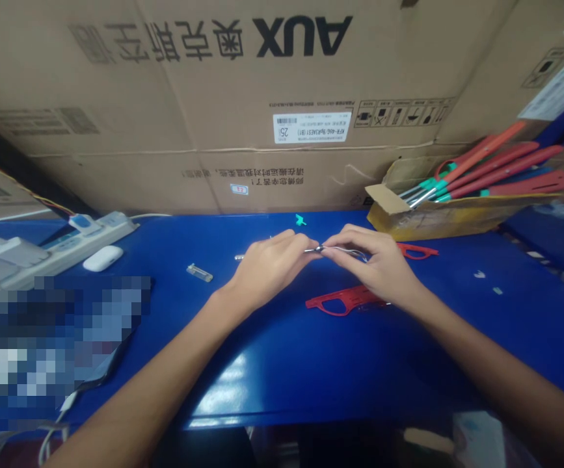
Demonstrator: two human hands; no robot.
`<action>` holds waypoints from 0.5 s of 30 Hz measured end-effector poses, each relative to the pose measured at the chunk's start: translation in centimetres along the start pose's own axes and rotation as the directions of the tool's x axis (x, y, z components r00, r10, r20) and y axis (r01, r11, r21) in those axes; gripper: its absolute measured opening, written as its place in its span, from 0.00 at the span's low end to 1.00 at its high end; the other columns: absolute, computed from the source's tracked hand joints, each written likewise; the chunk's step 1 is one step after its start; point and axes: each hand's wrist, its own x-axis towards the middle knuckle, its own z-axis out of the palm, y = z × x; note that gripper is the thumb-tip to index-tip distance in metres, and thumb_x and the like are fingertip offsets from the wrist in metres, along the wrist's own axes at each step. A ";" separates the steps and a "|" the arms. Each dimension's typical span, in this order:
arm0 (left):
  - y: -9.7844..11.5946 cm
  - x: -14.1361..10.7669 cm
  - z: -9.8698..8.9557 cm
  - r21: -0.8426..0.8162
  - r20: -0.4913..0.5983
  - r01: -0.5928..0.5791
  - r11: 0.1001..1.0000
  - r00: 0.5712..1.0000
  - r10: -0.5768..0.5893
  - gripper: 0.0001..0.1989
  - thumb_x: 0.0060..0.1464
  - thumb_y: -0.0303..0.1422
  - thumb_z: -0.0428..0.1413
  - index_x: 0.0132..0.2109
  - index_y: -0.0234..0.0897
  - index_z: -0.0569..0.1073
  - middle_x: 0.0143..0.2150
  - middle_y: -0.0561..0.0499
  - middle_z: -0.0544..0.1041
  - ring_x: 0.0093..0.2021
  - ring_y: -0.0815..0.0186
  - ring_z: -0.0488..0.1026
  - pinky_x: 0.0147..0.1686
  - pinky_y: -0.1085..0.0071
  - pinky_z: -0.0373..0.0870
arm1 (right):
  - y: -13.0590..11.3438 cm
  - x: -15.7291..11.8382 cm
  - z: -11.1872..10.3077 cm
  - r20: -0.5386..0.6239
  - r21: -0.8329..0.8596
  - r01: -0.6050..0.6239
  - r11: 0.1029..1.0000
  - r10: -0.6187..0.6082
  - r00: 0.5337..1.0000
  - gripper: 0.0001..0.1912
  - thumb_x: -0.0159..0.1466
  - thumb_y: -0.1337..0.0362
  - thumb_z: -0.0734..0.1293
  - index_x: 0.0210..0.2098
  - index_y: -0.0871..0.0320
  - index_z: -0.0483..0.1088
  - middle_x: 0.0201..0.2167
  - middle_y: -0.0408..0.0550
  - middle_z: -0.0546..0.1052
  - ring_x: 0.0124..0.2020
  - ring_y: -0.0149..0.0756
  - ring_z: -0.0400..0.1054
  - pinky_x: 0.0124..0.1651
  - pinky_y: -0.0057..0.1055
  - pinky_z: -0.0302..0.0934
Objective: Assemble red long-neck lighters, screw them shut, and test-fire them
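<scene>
My left hand (274, 265) is closed around a thin metal rod (239, 258), whose end sticks out to the left of the hand. The fingertips of my right hand (374, 257) pinch thin wires (347, 250) that meet the rod's dark tip (319, 248) between both hands. Below my right hand, a red plastic handle shell (337, 303) lies on the blue table (272, 364). Behind that hand is another red piece (421, 251), partly hidden. A small green part (300, 221) sits beyond my hands.
An open carton (438, 221) at the back right holds several red-handled lighters (501, 162). Large cardboard boxes (203, 110) stand behind the table. To the left are a power strip (77, 244), a white earbud case (103, 258), a clear small part (199, 272) and a blurred-out device (52, 338).
</scene>
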 end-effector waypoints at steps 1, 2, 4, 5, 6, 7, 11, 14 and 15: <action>0.0 0.0 0.0 0.004 -0.010 -0.002 1.000 1.000 0.002 0.09 0.70 0.36 0.53 0.45 0.35 0.72 0.40 0.49 0.82 0.39 0.65 0.80 0.35 0.71 0.76 | 0.0 0.0 0.0 -0.001 0.004 -0.002 1.000 0.002 1.000 0.07 0.69 0.60 0.68 0.39 0.56 0.77 0.31 0.43 0.75 0.30 0.30 0.66 0.33 0.31 0.58; 0.0 0.0 0.0 0.005 -0.014 -0.004 1.000 1.000 0.004 0.09 0.69 0.36 0.54 0.45 0.35 0.72 0.40 0.49 0.83 0.39 0.65 0.81 0.35 0.71 0.76 | 0.0 0.0 0.0 -0.002 0.007 -0.001 1.000 0.001 1.000 0.07 0.69 0.60 0.68 0.38 0.56 0.77 0.31 0.43 0.75 0.30 0.30 0.66 0.33 0.31 0.58; -0.1 -0.1 0.0 0.008 -0.007 -0.001 1.000 1.000 0.001 0.08 0.69 0.36 0.55 0.45 0.35 0.73 0.41 0.50 0.83 0.39 0.65 0.81 0.35 0.72 0.76 | 0.0 -0.1 0.0 0.004 0.004 0.008 1.000 -0.008 1.000 0.07 0.69 0.61 0.68 0.39 0.57 0.77 0.32 0.43 0.75 0.30 0.29 0.66 0.33 0.30 0.58; -0.1 -0.2 0.0 0.008 0.006 0.002 1.000 1.000 -0.002 0.08 0.69 0.37 0.55 0.45 0.36 0.73 0.41 0.50 0.83 0.39 0.65 0.81 0.34 0.72 0.75 | 0.0 -0.1 -0.1 0.011 -0.004 0.020 1.000 -0.020 1.000 0.07 0.69 0.61 0.68 0.39 0.57 0.77 0.32 0.43 0.75 0.30 0.29 0.66 0.33 0.30 0.58; -0.1 -0.2 0.1 0.006 0.024 0.004 1.000 1.000 -0.004 0.09 0.69 0.37 0.55 0.46 0.36 0.73 0.41 0.50 0.83 0.39 0.65 0.81 0.34 0.72 0.75 | 0.1 -0.1 -0.2 0.021 -0.015 0.034 0.999 -0.034 0.999 0.07 0.69 0.61 0.68 0.39 0.57 0.77 0.32 0.43 0.75 0.30 0.29 0.66 0.33 0.30 0.58; -0.2 -0.2 0.1 0.004 0.042 0.004 1.000 0.999 -0.004 0.09 0.69 0.37 0.54 0.47 0.36 0.74 0.41 0.50 0.83 0.39 0.64 0.81 0.34 0.72 0.75 | 0.1 -0.1 -0.2 0.033 -0.027 0.048 0.999 -0.047 0.998 0.07 0.69 0.61 0.68 0.39 0.57 0.77 0.32 0.43 0.75 0.30 0.29 0.65 0.33 0.30 0.58; -0.2 -0.3 0.0 -0.013 0.075 -0.017 1.000 0.997 0.018 0.12 0.71 0.37 0.51 0.54 0.37 0.72 0.44 0.49 0.83 0.41 0.64 0.81 0.37 0.71 0.77 | 0.1 0.0 -0.4 0.062 -0.037 0.045 0.998 -0.043 0.997 0.08 0.70 0.61 0.68 0.38 0.57 0.77 0.31 0.44 0.74 0.31 0.30 0.66 0.34 0.30 0.58; 0.0 -0.2 -0.2 0.003 0.092 -0.055 0.999 0.994 0.054 0.14 0.72 0.35 0.49 0.60 0.41 0.70 0.45 0.49 0.83 0.42 0.65 0.81 0.39 0.70 0.77 | 0.3 0.1 -0.3 0.080 0.002 -0.016 1.000 0.015 0.997 0.08 0.69 0.59 0.68 0.39 0.56 0.77 0.32 0.44 0.74 0.31 0.31 0.66 0.34 0.31 0.59; 0.0 -0.2 -0.2 0.006 0.099 -0.064 0.998 0.993 0.063 0.13 0.72 0.34 0.49 0.59 0.41 0.70 0.45 0.49 0.83 0.42 0.65 0.81 0.39 0.70 0.77 | 0.4 0.1 -0.3 0.083 0.025 -0.052 0.998 0.049 0.995 0.09 0.69 0.57 0.68 0.40 0.56 0.77 0.32 0.44 0.75 0.32 0.31 0.67 0.34 0.31 0.59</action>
